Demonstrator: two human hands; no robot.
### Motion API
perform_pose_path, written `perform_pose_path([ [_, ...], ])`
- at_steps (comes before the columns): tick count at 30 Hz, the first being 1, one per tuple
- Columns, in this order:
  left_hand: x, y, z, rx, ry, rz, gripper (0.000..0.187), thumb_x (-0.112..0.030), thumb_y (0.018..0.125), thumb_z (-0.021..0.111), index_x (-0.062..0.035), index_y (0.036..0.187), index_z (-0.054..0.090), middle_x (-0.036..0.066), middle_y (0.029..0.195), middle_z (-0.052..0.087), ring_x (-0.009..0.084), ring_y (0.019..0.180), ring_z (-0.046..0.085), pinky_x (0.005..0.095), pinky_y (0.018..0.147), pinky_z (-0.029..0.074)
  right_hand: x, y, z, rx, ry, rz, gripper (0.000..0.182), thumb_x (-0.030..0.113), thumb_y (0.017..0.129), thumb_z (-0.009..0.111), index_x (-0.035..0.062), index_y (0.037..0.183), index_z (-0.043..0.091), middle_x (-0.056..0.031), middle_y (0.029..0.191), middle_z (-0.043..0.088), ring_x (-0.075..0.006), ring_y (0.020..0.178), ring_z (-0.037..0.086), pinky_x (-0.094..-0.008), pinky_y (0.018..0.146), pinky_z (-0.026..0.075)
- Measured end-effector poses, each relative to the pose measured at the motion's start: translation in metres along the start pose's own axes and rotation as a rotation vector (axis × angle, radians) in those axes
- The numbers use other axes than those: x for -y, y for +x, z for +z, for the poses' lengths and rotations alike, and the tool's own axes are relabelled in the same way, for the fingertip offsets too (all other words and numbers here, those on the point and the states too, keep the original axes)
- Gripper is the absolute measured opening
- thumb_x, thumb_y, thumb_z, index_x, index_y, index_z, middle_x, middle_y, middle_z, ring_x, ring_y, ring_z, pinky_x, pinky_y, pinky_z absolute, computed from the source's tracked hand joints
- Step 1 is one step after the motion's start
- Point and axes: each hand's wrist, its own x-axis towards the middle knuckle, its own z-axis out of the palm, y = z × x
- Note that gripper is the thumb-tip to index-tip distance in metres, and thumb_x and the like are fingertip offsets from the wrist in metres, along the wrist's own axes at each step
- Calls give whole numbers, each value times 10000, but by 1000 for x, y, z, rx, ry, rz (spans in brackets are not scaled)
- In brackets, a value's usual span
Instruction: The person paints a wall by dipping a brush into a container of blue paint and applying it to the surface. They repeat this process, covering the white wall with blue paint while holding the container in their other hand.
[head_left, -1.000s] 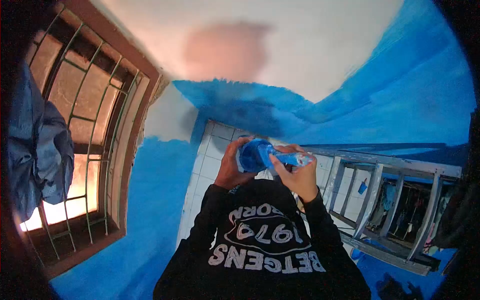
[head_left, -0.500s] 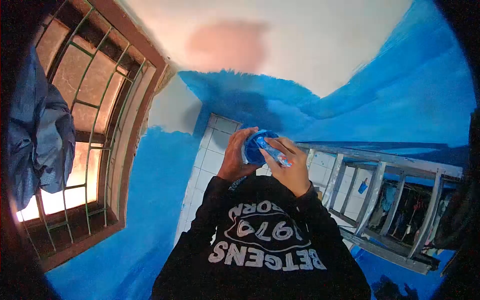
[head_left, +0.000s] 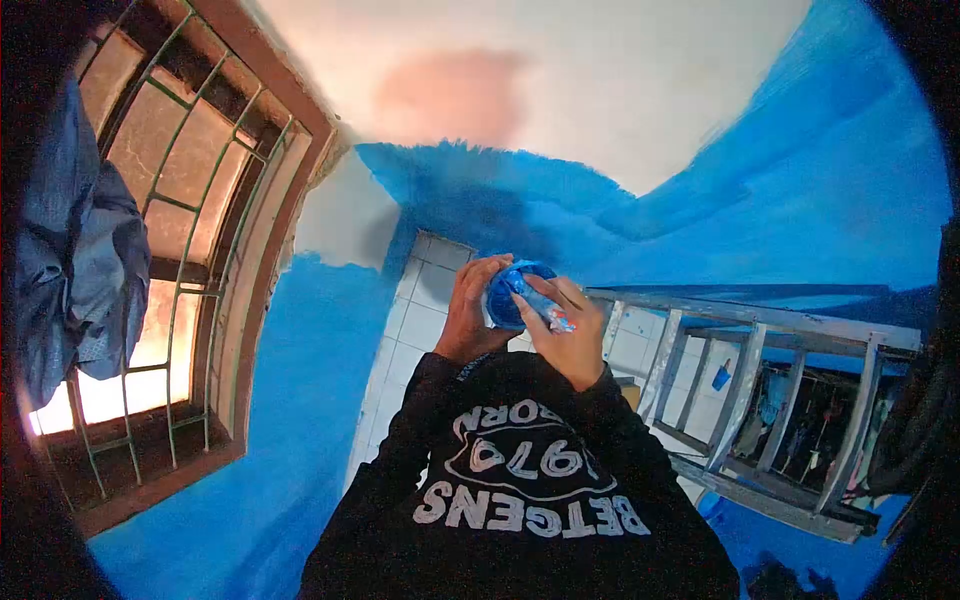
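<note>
My left hand [head_left: 471,312] is wrapped round the side of a small cup [head_left: 502,304] coated with blue paint, holding it in front of my chest. The cup's mouth faces up towards me, and blue shows inside it. My right hand [head_left: 572,335] grips a paintbrush [head_left: 541,300] smeared blue and white, with orange-red marks near its lower end. The brush slants over the cup's rim, its upper end at the cup's opening. Its bristles are hidden by the cup and my fingers.
A paint-spattered ladder [head_left: 745,395] leans at the right. The wall [head_left: 330,350] is partly blue, partly white [head_left: 600,90]. On the left is a barred window [head_left: 170,230] with dark cloth [head_left: 85,260] hanging on it. White tiles [head_left: 425,300] lie behind my hands.
My right hand has shifted slightly left and the brush with it, closer to the cup's inside. My left hand keeps its hold on the cup. The view has moved a little.
</note>
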Motion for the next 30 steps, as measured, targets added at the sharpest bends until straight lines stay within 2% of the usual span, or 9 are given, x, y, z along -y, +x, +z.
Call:
perform_pose_path([
  [1,2,-1,0,-2,-12,15,990,-123,554,941,-103,1395,418,167,1365,543,342,1305,500,462,1106,386,1,0,-2,-22,-5,9,276,82,794,801,9,1049,727,-106,874,675,-208,703,670,-307,646,523],
  [5,6,-3,1,-5,-49,-22,1095,-118,538,949,-75,1449,344,176,1353,568,365,1252,537,486,1063,406,3,-4,-7,-11,176,193,238,104,803,795,22,1021,745,-130,872,684,-239,741,695,-331,649,541],
  [7,7,-2,1,-23,-52,6,1110,-112,535,949,-77,1458,334,176,1354,565,368,1252,537,484,1061,409,9,-7,-10,-74,363,399,197,87,809,802,12,984,755,-119,854,703,-170,730,679,-298,623,524],
  [14,8,0,2,13,-98,-101,1130,-106,537,944,-72,1470,307,169,1354,563,374,1274,529,477,1089,403,-2,-15,-12,-64,533,382,203,61,818,804,1,1003,744,-101,877,717,-102,615,630,-240,521,492],
  [21,-3,5,-3,36,15,-75,1178,-101,539,947,-46,1495,262,178,1358,557,368,1282,530,481,1110,392,-10,-13,-24,-115,592,411,188,40,839,788,1,1011,722,-83,922,713,-93,678,646,-215,499,507],
  [23,-3,4,-1,-22,-131,-112,1245,-98,540,950,-55,1533,199,189,1361,550,364,1284,533,476,1109,402,-14,-12,-35,-63,466,381,215,31,823,787,24,1031,731,-108,967,714,-152,742,681,-259,558,534],
  [25,-3,5,-2,-14,-112,-110,1279,-97,536,952,-60,1545,167,191,1361,548,361,1285,534,474,1106,408,-19,-6,-42,21,129,-108,282,39,803,785,61,1081,744,-133,966,699,-250,777,693,-322,660,553],
  [26,-4,6,-2,0,-93,-107,1312,-96,532,954,-65,1558,136,194,1362,546,359,1286,534,473,1102,414,-15,-8,-45,90,120,-61,412,47,750,780,100,1156,728,-141,1027,683,-320,832,684,-371,747,551],
  [30,-7,9,-3,46,-124,-156,1348,-93,518,960,-73,1565,112,190,1376,535,357,1291,530,473,1097,420,-16,2,-50,235,-17,-365,545,47,738,711,147,1272,667,-97,1157,662,-268,949,677,-372,747,577],
])
